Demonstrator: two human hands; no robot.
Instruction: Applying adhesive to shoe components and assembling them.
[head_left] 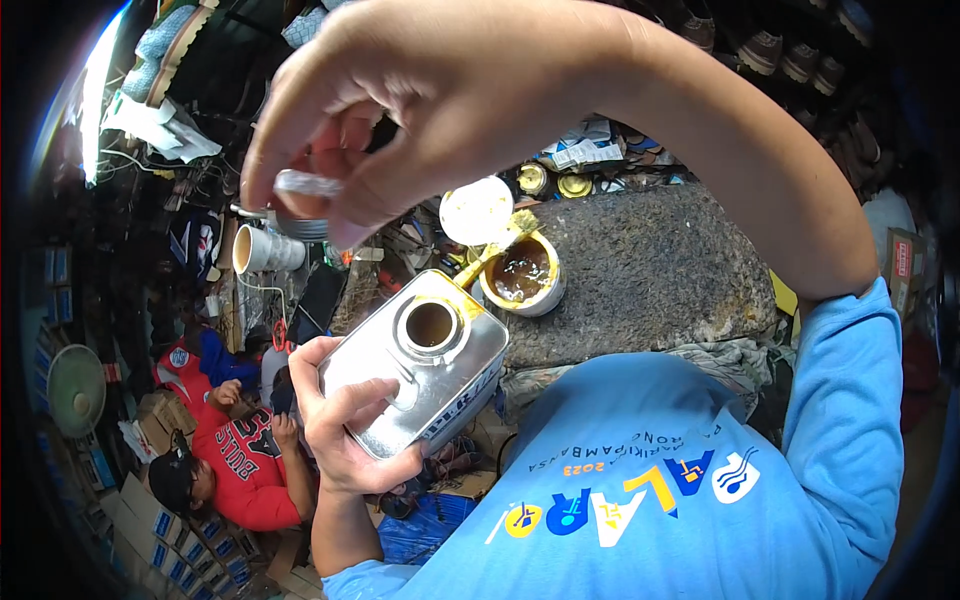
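Observation:
My left hand (355,420) is wrapped round a rectangular metal can (368,375), tilted, with its round open mouth facing me. Dark inside shows through the mouth, and yellowish smears mark the can's top edge. Above and to the left, my right hand (390,130) pinches a round metal cap (303,222), partly hidden by the fingers. Just beyond the can stands an open white tub (553,292) of brown, glossy liquid. A yellow-stained brush (497,250) lies across the tub's rim. A round white lid (476,208) is beside it.
A broad, dark stone-like block (660,270) lies right of the tub. Small yellow-topped cans (575,186) stand behind it. Left, a white mug-shaped container (268,250) and a fan (76,388) show. A person in a red shirt (250,465) sits at lower left among boxes.

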